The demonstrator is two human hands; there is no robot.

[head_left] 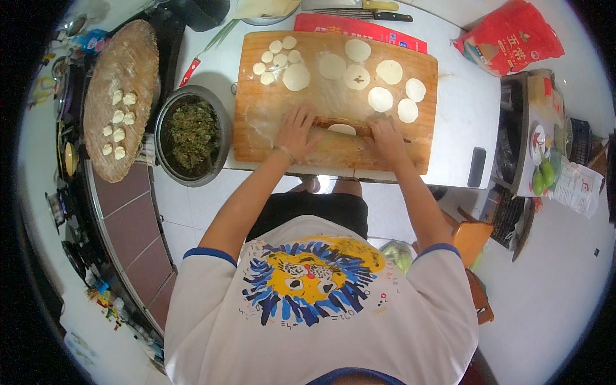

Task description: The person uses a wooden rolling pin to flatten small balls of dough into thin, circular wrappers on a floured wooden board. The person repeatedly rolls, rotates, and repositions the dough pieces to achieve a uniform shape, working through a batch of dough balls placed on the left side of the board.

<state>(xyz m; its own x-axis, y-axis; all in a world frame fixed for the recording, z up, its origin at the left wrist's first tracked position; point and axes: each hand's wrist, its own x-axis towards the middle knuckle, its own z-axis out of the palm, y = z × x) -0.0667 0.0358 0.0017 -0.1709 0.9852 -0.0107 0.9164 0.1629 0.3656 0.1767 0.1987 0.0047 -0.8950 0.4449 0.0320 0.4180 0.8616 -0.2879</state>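
Observation:
Both my hands are on a wooden rolling pin [335,120] laid across a floured wooden board [256,144]. My left hand [298,133] rests over its left end, fingers fairly straight and pointing away from me. At the other end, my right hand [387,136] is closed over the pin. A round of dough [342,129] shows between my hands, partly covered by the pin. Several flattened wrappers [380,99] lie on the right and far middle of the board. Smaller dough discs [280,59] cluster at its far left, beside a larger wrapper [296,77].
Left of the board stands a metal bowl [224,138] of chopped green filling. Farther left, a round woven tray [122,64] carries several folded dumplings [119,116]. A red bag [510,38], knives [366,14] and a phone [477,167] lie around the white table [468,122].

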